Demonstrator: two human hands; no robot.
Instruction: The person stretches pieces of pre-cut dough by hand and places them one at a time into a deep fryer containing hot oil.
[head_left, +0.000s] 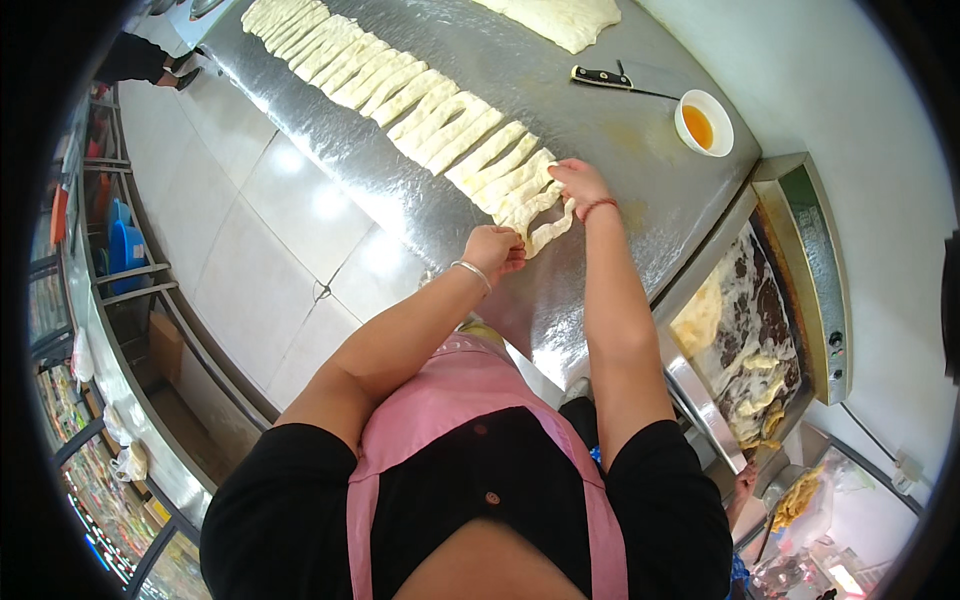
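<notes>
A long row of cut dough strips (420, 105) lies side by side across the metal worktable (637, 195). At its near end, my left hand (495, 252) pinches the lower ends of the last strips. The fingers of my right hand (577, 184) grip the upper ends of the same strips, and one thin strip hangs in a curve between both hands. Beyond them, a larger flat sheet of dough (562, 19) rests at the table's far edge. A knife with a black handle (604, 77) has its blade tip by a white bowl (705, 124) of orange liquid.
To the right of the table stands a fryer (739, 337) with foaming oil and dough pieces in it. Another person's hand (745, 480) is near its lower end. Fried dough (799, 499) is heaped beyond. Another person's legs (161, 67) show at upper left, above the tiled floor (247, 247).
</notes>
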